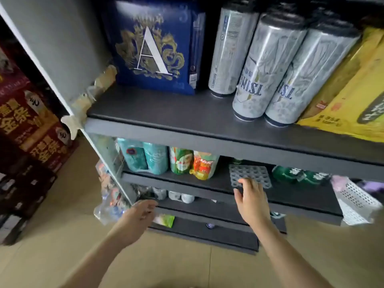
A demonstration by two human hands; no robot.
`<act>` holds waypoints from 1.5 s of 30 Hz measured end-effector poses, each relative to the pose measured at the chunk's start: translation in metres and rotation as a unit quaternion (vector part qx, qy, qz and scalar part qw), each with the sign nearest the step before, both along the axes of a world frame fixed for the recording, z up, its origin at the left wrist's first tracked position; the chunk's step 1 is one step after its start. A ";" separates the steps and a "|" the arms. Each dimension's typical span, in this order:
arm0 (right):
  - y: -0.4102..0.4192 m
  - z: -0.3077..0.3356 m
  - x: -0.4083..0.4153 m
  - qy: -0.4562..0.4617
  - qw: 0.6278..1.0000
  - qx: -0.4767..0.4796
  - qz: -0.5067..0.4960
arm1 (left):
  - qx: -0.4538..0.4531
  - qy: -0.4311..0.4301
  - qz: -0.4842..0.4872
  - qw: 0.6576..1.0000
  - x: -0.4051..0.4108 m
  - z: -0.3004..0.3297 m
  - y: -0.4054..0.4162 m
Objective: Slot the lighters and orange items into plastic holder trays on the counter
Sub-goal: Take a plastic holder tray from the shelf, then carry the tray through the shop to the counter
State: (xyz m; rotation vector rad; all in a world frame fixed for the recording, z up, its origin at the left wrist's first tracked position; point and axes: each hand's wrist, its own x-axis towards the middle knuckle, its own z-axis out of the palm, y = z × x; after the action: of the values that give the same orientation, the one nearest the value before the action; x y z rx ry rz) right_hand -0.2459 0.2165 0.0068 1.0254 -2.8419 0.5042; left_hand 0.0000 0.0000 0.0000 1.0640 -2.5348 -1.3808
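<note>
A grey plastic holder tray (249, 174) with rows of round holes lies on the second shelf of a dark shelving unit. My right hand (250, 196) reaches to its near edge, fingertips touching the tray and fingers spread; whether it grips the tray I cannot tell. My left hand (139, 215) hovers open lower left, near the shelf's corner post, holding nothing. No lighters or orange items show clearly in this view.
The top shelf (166, 119) carries a blue box (153, 48), tall silver cans (268, 67) and yellow packs (351, 100). Teal, green and orange pouches (180, 163) stand left of the tray. A white perforated basket (355, 202) hangs at right. Red cartons (27, 121) are stacked at left.
</note>
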 end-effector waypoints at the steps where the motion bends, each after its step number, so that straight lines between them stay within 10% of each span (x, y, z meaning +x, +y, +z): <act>1: 0.000 -0.001 -0.010 0.002 1.000 0.026 -0.010 | -0.006 0.005 -0.003 1.000 -0.006 0.000 -0.001; 8: 0.016 -0.016 -0.035 -0.096 0.980 0.172 -0.020 | -0.006 -0.020 -0.018 1.000 -0.024 0.013 0.006; 14: 0.024 -0.015 -0.012 0.002 0.970 0.244 0.008 | -0.003 -0.044 -0.002 0.999 -0.012 0.011 0.014; 20: 0.023 -0.003 0.038 0.206 0.939 0.148 0.232 | 0.047 -0.094 0.037 0.994 0.031 0.004 0.029; 27: -0.010 -0.020 0.097 0.119 0.895 0.224 0.368 | 0.091 -0.138 0.174 0.971 0.131 -0.025 0.039; 36: -0.180 -0.015 0.211 -0.127 0.838 0.231 0.478 | 0.141 -0.174 0.430 0.874 0.287 -0.051 0.066; 45: -0.339 -0.017 0.373 -0.079 0.745 0.280 0.600 | 0.182 -0.124 0.621 0.752 0.420 -0.066 0.037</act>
State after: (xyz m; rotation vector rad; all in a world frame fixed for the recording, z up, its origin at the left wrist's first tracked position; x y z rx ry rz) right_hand 0.1276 -0.1222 -0.0105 2.9934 -2.0088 -0.3225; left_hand 0.4195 0.0373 -0.0665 2.4095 -0.9479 -1.2260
